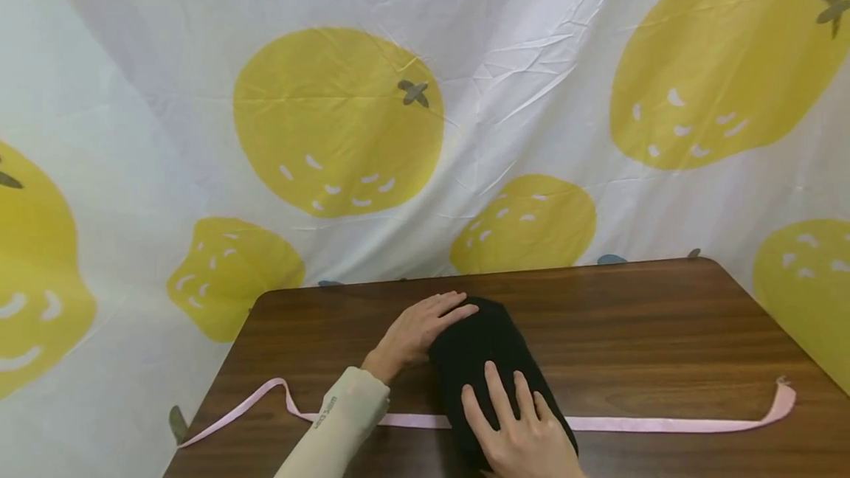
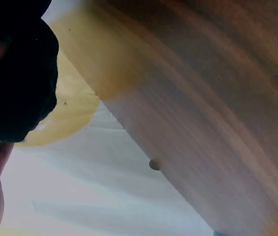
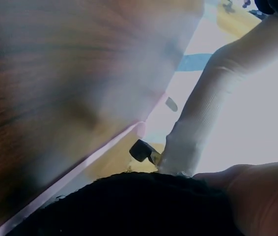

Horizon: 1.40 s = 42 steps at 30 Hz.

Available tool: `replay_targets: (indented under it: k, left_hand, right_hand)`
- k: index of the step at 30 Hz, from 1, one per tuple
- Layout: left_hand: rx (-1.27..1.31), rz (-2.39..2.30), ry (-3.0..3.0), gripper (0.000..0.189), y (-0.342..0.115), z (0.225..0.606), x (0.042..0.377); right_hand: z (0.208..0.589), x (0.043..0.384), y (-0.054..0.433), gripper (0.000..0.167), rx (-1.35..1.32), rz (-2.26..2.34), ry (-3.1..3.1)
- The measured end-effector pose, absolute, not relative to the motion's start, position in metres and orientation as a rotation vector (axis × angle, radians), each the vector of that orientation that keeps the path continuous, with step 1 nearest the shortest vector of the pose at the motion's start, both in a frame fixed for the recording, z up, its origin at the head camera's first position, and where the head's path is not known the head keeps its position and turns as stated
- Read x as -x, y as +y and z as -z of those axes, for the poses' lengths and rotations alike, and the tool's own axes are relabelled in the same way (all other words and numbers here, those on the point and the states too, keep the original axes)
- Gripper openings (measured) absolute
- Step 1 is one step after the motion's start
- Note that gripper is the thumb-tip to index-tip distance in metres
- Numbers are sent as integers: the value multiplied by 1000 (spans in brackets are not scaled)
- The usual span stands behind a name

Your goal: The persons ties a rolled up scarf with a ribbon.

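A black, soft-looking folded bundle (image 1: 474,338) lies lengthwise on the wooden table, across a pink ribbon (image 1: 657,425). Its exact kind does not show. My left hand (image 1: 421,327) holds the far left corner of the bundle, fingers over its end. In the left wrist view, digits show on either side of the bundle's end (image 2: 26,83). Spread over the near part, the fingers of my right hand (image 1: 521,430) rest on top of the bundle. The right wrist view shows the bundle's dark edge (image 3: 129,206) beside that hand. The ribbon's middle is hidden underneath.
The brown table (image 1: 664,345) has its far edge against a white curtain (image 1: 372,257) printed with yellow fruit. One ribbon end curls near the table's right edge. The other bends loosely toward the left edge, beyond my left sleeve (image 1: 345,411).
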<state>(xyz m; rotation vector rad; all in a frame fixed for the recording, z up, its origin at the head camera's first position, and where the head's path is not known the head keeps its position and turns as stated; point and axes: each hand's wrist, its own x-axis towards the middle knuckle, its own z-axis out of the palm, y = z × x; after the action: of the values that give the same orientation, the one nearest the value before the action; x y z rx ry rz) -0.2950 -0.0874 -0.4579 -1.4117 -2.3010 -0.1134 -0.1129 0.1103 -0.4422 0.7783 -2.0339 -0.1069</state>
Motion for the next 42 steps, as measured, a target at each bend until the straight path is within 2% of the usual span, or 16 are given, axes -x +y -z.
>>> replay_targets:
  k: [3,10,19,29,34,42]
  left_hand:
    - [1412,109,-2303,76,-85,460,296]
    - [1435,113,-2338,71,-82,469,298]
    - [1418,116,-2469,82,-83,476,295]
    - [1404,38,-2563,78,-80,476,294]
    - [1420,-123,-2614,90,-78,471,290]
    - [1396,-319,-2729,109,-77,465,278]
  right_hand:
    - [444,111,111,60,-787,88,-2076]
    - [456,111,103,49,-714,103,-2061]
    - [465,110,99,49,-700,108,-2084]
    - [473,109,98,52,-709,100,-2112]
    - [483,110,95,54,-708,99,-2074]
    - [492,104,95,70,-787,156,-2168]
